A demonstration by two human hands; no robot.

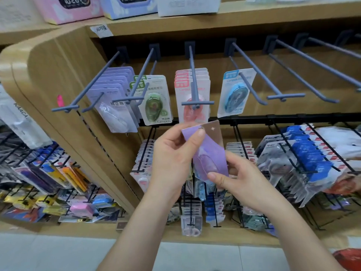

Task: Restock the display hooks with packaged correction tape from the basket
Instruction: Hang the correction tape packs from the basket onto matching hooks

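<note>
A purple correction tape pack (211, 153) is held in both hands in front of the display, below the top row of hooks. My left hand (173, 153) pinches its upper left corner. My right hand (240, 178) grips its lower edge. Behind it a brown card (214, 132) shows. Above, grey hooks carry purple packs (115, 100), green packs (154, 100), pink packs (192, 89) and one blue pack (235, 92). The hooks further right (285, 96) hang bare. A red object (347, 259) shows at the bottom right corner; whether it is the basket I cannot tell.
Black wire hooks below hold several blue and white packs (308, 159) and other stationery (58, 177). A wooden shelf (195, 18) above carries boxed clocks. A curved wooden panel (64, 79) divides the left bay. The pale floor (58, 251) lies below.
</note>
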